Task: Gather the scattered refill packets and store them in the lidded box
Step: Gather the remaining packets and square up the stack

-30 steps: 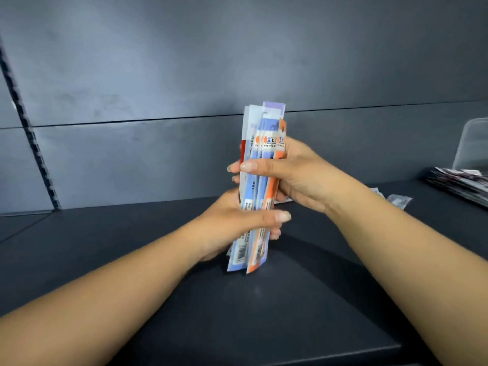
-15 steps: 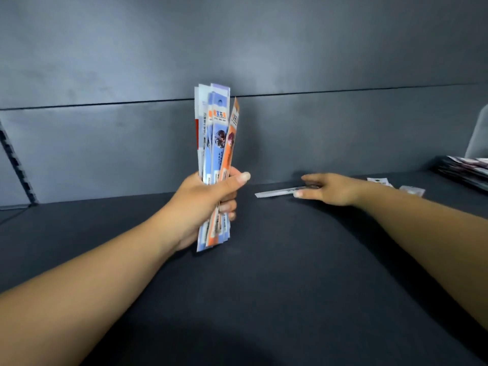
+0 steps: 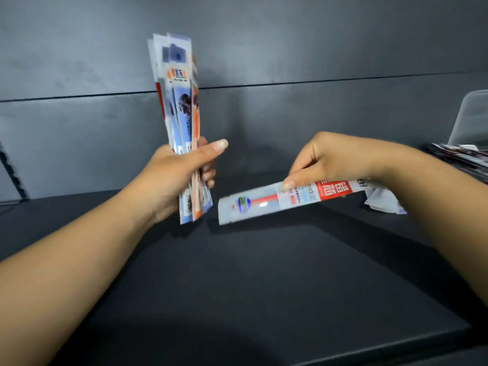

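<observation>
My left hand (image 3: 179,175) grips an upright bundle of several long refill packets (image 3: 179,101), blue, orange and white, above the dark shelf (image 3: 250,286). My right hand (image 3: 330,159) pinches one more packet (image 3: 277,200), clear with a red label, and holds it nearly level just right of the bundle. Another small clear packet (image 3: 380,200) lies on the shelf behind my right wrist. At the far right stands a clear box (image 3: 472,120), cut off by the frame edge; its lid cannot be made out.
A stack of printed packets or papers (image 3: 459,159) sits at the far right below the clear box. A dark panelled wall (image 3: 317,48) closes the back of the shelf. A slotted rail (image 3: 13,175) runs up the left side.
My right hand has lifted the red-labelled packet off the shelf and brought it toward the bundle. My left hand still holds the bundle upright.
</observation>
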`<move>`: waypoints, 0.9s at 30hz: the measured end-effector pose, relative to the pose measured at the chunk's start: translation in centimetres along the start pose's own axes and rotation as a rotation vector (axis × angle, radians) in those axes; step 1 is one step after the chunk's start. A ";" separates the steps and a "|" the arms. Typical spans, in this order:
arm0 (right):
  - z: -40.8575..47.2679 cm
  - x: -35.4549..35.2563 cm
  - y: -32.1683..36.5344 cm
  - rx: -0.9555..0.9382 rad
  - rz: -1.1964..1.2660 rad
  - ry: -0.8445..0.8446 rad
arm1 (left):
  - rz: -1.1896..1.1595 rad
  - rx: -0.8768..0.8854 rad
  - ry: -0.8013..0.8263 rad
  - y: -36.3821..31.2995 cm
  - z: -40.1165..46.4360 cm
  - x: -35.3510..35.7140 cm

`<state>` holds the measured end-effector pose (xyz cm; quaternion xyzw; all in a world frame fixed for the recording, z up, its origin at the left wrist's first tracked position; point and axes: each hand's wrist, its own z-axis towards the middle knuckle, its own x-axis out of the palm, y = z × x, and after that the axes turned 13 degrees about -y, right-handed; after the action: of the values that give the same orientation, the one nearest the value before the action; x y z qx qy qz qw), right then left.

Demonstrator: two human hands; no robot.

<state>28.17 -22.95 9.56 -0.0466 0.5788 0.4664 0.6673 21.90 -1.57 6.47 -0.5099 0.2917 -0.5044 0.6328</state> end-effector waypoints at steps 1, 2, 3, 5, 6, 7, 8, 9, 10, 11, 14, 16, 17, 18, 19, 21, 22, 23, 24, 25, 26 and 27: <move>-0.6 0.1 1.1 -0.034 -0.025 0.078 | 0.045 -0.036 0.039 -0.4 -0.2 -0.2; -1.0 0.3 2.2 -0.070 -0.058 0.138 | 0.080 -0.121 0.125 -0.6 -0.6 -0.2; -1.2 0.7 3.1 -0.117 -0.087 0.167 | 0.086 -0.242 0.243 -0.7 -1.2 0.0; -1.5 1.1 4.4 -0.229 -0.124 0.136 | 0.060 -0.451 0.529 -0.4 -2.5 0.6; -1.7 1.0 4.7 -0.277 -0.127 0.096 | 0.044 -0.502 0.647 -0.3 -3.0 0.9; -1.9 0.8 4.9 -0.300 -0.117 0.043 | 0.040 -0.528 0.738 -0.2 -3.3 1.0; -2.1 0.6 5.0 -0.300 -0.103 -0.031 | 0.052 -0.542 0.805 -0.3 -3.6 1.1; -2.2 0.3 5.0 -0.303 -0.090 -0.130 | 0.070 -0.555 0.832 -0.5 -3.8 1.2; -2.2 0.2 4.9 -0.315 -0.074 -0.245 | 0.081 -0.563 0.820 -0.7 -4.0 1.2; -2.2 0.2 4.8 -0.346 -0.068 -0.372 | 0.082 -0.558 0.782 -0.8 -4.1 1.2; -1.5 1.4 4.3 -0.492 -0.156 -0.743 | 0.021 -0.552 0.739 -0.5 -4.0 1.3; -1.1 2.2 4.2 -0.564 -0.174 -0.946 | -0.058 -0.574 0.832 -0.2 -3.9 1.4; -0.9 2.6 4.1 -0.602 -0.179 -1.022 | -0.084 -0.584 0.877 0.0 -3.9 1.4; -0.8 2.8 4.1 -0.656 -0.178 -1.067 | -0.106 -0.594 0.904 0.2 -3.9 1.6; -0.7 3.0 3.9 -0.730 -0.170 -1.087 | -0.134 -0.592 0.908 0.4 -3.8 1.8; -0.4 3.2 3.7 -0.816 -0.170 -1.121 | -0.204 -0.498 0.807 0.6 -3.8 2.6; -0.4 3.1 4.0 -0.758 -0.158 -1.137 | -0.226 -0.415 0.705 0.5 -4.0 3.0; -0.3 3.0 4.2 -0.622 -0.077 -1.124 | -0.240 -0.328 0.599 0.5 -4.1 3.3; -0.4 2.7 4.7 -0.432 0.107 -1.036 | -0.241 -0.254 0.525 0.4 -4.3 3.4; -0.6 2.6 5.3 -0.233 0.383 -0.885 | -0.217 -0.204 0.490 0.4 -4.5 3.5; -0.9 2.4 5.8 -0.089 0.695 -0.684 | -0.168 -0.173 0.492 0.4 -4.6 3.5; -1.0 2.3 5.9 0.002 0.940 -0.474 | -0.103 -0.148 0.524 0.5 -4.8 3.5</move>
<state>23.22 -18.94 10.18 0.3252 0.3710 0.7126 0.4988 19.00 -6.54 5.01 -0.4211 0.4551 -0.6278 0.4706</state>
